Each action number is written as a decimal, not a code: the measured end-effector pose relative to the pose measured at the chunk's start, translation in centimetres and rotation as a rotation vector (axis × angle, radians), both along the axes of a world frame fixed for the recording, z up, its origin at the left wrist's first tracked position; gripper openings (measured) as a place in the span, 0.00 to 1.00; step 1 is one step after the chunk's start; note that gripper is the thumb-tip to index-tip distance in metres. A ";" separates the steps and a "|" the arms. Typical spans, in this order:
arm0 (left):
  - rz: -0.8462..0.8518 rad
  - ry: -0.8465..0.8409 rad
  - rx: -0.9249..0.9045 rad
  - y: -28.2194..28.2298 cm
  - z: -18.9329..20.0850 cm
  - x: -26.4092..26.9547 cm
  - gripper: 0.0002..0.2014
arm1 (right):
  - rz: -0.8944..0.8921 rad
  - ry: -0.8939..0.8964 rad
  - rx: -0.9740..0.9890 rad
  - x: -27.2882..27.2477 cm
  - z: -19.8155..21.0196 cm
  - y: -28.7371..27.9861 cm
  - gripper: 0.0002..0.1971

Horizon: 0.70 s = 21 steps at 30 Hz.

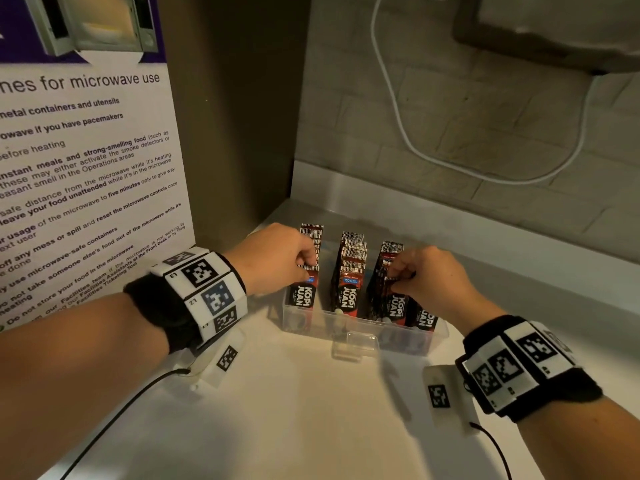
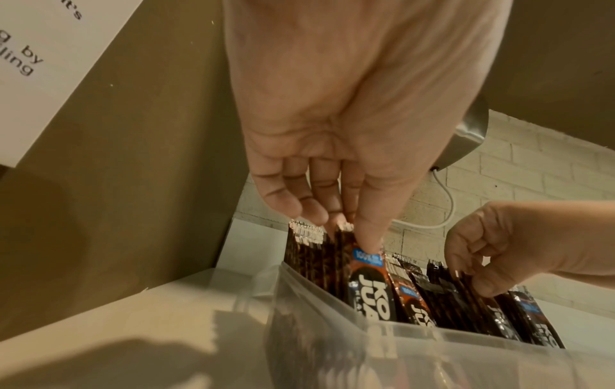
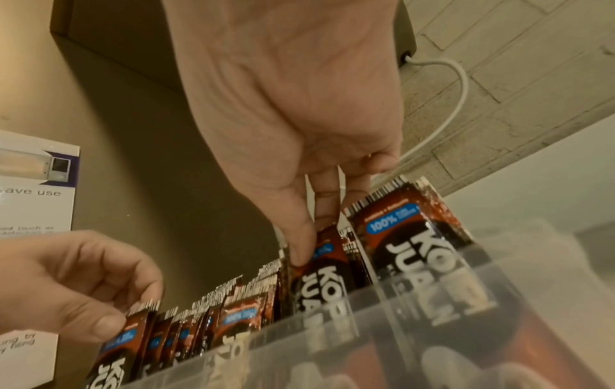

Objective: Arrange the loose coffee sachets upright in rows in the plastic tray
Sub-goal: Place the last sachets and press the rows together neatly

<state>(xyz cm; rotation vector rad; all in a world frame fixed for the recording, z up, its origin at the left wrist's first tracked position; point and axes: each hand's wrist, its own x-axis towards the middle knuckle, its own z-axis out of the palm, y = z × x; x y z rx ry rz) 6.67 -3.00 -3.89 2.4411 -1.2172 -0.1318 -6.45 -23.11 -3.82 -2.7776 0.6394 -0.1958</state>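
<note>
A clear plastic tray point(image 1: 360, 336) stands on the white counter and holds red-black "Kopi Juan" coffee sachets upright in three rows. My left hand point(image 1: 277, 258) pinches the tops of sachets in the left row point(image 1: 304, 292), thumb on the front sachet point(image 2: 369, 284). My right hand point(image 1: 429, 275) pinches sachets in the right row point(image 1: 391, 303), thumb pressed on a sachet front point(image 3: 327, 265). The middle row point(image 1: 349, 271) stands untouched. One more sachet point(image 1: 424, 318) leans at the tray's front right corner.
A tall panel with a microwave-use poster point(image 1: 79, 161) rises close on the left. A tiled wall with a white cable point(image 1: 398, 123) is behind the tray. An appliance point(image 1: 554, 29) hangs at the upper right. Bare counter point(image 1: 294, 410) lies in front of the tray.
</note>
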 end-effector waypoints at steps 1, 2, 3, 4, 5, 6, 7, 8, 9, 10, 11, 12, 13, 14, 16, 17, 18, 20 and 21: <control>0.001 0.001 0.000 0.0 0.0 0.0 0.08 | -0.012 -0.006 -0.003 0.0 0.1 -0.1 0.12; 0.002 0.001 0.000 0.0 0.0 0.0 0.09 | -0.023 -0.007 -0.008 0.1 0.2 -0.1 0.10; 0.002 0.001 0.000 0.0 0.1 0.0 0.09 | -0.031 -0.005 -0.015 0.2 0.2 -0.1 0.09; 0.003 0.002 -0.001 -0.1 0.1 0.0 0.09 | -0.036 0.003 -0.029 0.2 0.2 -0.1 0.08; 0.004 0.004 0.000 -0.1 0.1 -0.1 0.09 | -0.038 0.016 -0.050 0.2 0.1 0.0 0.08; 0.006 0.005 0.002 -0.1 0.1 -0.1 0.09 | -0.041 0.027 -0.071 0.2 0.0 0.1 0.08; 0.008 0.007 0.005 -0.1 0.1 -0.1 0.09 | -0.044 0.033 -0.087 0.2 -0.1 0.2 0.08; 0.009 0.008 0.007 -0.1 0.1 -0.1 0.09 | -0.047 0.035 -0.093 0.1 -0.1 0.2 0.08; 0.009 0.009 0.006 -0.1 0.2 -0.1 0.09 | -0.049 0.034 -0.091 0.1 0.0 0.2 0.09; 0.011 0.011 0.005 -0.1 0.2 -0.1 0.09 | -0.050 0.029 -0.085 0.1 0.2 0.2 0.11; 0.013 0.012 0.005 -0.1 0.2 -0.1 0.09 | -0.052 0.021 -0.078 0.1 0.4 0.2 0.14; 0.018 0.014 0.006 -0.1 0.1 0.0 0.10 | -0.047 0.004 -0.075 0.1 0.6 0.3 0.15; 0.022 0.015 0.007 -0.1 0.1 0.1 0.10 | -0.034 -0.026 -0.072 0.2 0.8 0.4 0.16; 0.026 0.017 0.005 -0.2 0.1 0.2 0.10 | -0.016 -0.069 -0.057 0.3 1.0 0.6 0.15; 0.033 0.016 0.002 -0.3 0.1 0.3 0.09 | 0.029 -0.173 0.025 0.7 1.3 1.3 0.10; 0.037 0.015 0.001 -0.3 0.1 0.3 0.09 | 0.051 -0.214 0.075 0.9 1.3 1.8 0.09; 0.039 0.014 -0.001 -0.4 0.1 0.3 0.09 | 0.073 -0.233 0.121 1.2 1.3 2.4 0.09; 0.045 0.010 -0.009 -0.6 0.2 0.3 0.09 | 0.130 -0.218 0.195 2.0 1.1 3.9 0.09; 0.050 0.006 -0.012 -0.7 0.2 0.3 0.10 | 0.168 -0.199 0.214 2.5 0.8 4.6 0.10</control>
